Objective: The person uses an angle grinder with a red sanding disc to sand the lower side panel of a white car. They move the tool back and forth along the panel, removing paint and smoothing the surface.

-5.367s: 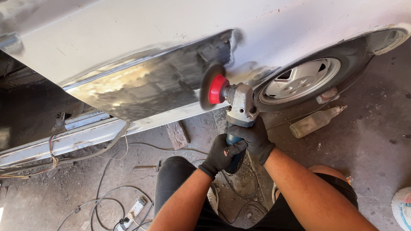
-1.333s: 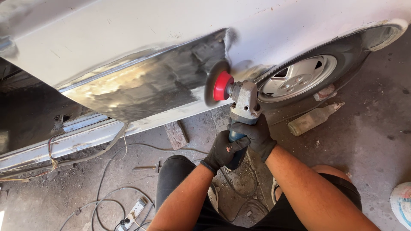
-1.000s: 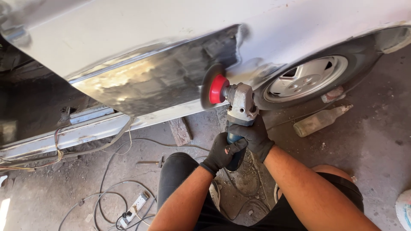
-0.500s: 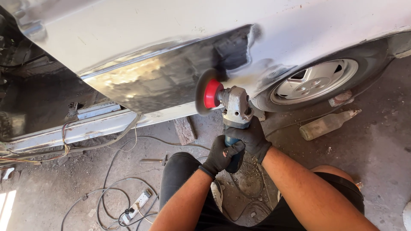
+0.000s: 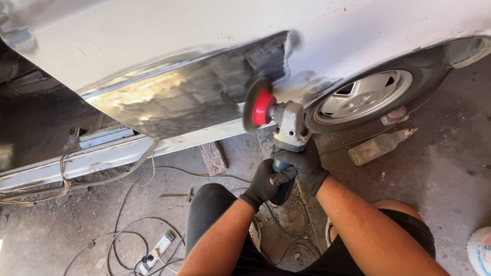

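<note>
Angle grinder (image 5: 286,138), grey-headed with a blue body and a red-hubbed sanding disc, sits in both your hands, each in a black glove. Your right hand (image 5: 306,164) wraps the body just behind the grey head, fingers closed tight round it. Your left hand (image 5: 267,182) clamps the lower end of the blue handle, fingers curled shut, touching the right hand. The tool rises from your grip up and to the left, so the dark disc (image 5: 251,105) lies well above your hands, edge against the bare, ground-down metal patch (image 5: 189,97) on the white car body panel (image 5: 204,30). Just right of the grinder is a car wheel with a silver hubcap (image 5: 364,97). A dusty glass bottle (image 5: 378,146) lies on the concrete floor (image 5: 450,168) near it. Left of your knees, grey cables (image 5: 128,230) trail to a white power strip (image 5: 156,249).
</note>
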